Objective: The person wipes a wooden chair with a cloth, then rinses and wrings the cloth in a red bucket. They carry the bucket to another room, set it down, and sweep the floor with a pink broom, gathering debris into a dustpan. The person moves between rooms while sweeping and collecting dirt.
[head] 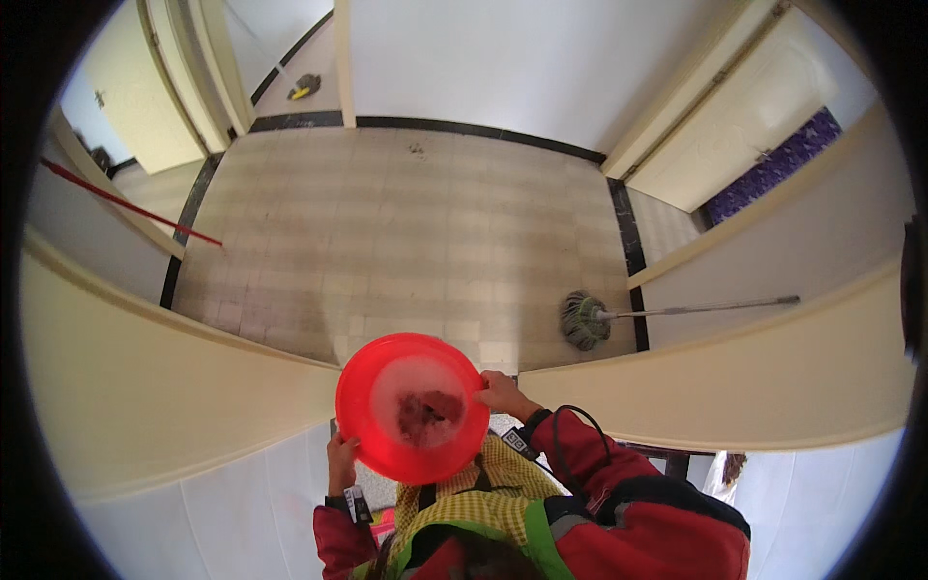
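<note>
A round red plastic basin (362, 384) is held in front of my body at a doorway. My left hand (341, 460) grips its rim on the lower left. On the opposite side, my right hand (502, 394) has hold of the rim at the right. Whitish sudsy water (413, 370) covers the basin's bottom, and a dark reddish wet cloth (428, 415) seems to lie in it; its exact kind is hard to tell.
A mop (586, 320) leans by the right wall, its head on the tiled floor (406, 239). Door frames (348, 65) stand around the hallway. A red pole (130, 201) slants at left; another mop head (304, 87) lies beyond the far left doorway. Dark specks (417, 151) mark the floor.
</note>
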`<state>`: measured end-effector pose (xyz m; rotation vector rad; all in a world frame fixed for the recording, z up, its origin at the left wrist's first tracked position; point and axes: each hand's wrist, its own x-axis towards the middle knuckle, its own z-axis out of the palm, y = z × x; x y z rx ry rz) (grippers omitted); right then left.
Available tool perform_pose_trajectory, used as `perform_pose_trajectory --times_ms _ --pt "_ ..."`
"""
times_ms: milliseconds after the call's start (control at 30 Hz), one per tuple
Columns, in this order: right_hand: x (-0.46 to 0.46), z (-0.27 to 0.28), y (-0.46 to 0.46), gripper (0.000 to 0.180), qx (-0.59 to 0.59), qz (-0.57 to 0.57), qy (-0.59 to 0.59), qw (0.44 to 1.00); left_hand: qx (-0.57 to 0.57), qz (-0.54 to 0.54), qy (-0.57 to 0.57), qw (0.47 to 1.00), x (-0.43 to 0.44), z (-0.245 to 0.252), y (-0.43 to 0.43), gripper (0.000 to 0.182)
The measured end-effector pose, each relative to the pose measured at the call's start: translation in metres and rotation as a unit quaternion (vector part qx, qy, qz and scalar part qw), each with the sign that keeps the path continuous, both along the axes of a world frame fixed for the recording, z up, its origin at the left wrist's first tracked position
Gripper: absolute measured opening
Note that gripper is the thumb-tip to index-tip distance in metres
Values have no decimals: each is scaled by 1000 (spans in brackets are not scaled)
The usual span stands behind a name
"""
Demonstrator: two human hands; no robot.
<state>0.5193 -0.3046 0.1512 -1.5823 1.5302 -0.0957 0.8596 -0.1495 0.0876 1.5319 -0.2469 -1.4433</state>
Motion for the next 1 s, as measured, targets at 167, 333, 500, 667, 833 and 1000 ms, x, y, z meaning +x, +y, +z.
perform_pose_trajectory --times_ms 167,333,500,667,833,1000 --pt "24 -50 -42 41 38 13 -37 998 105 -71 -66 990 21 -65 -18 30" --pt "47 -129 -92 42 95 13 -26 995 188 -45 -60 979 31 -124 -45 25" --pt "84 -228 -136 41 137 72 -3 988 266 -23 -71 961 44 -190 -55 22" --pt "114 -290 -173 39 116 163 40 979 237 55 -32 969 44 -252 -50 21" --pt "129 -331 -190 38 155 204 58 965 237 75 -8 968 32 -289 -53 26" --pt "124 -346 -191 35 155 194 69 966 247 93 -29 964 16 -310 -60 29"
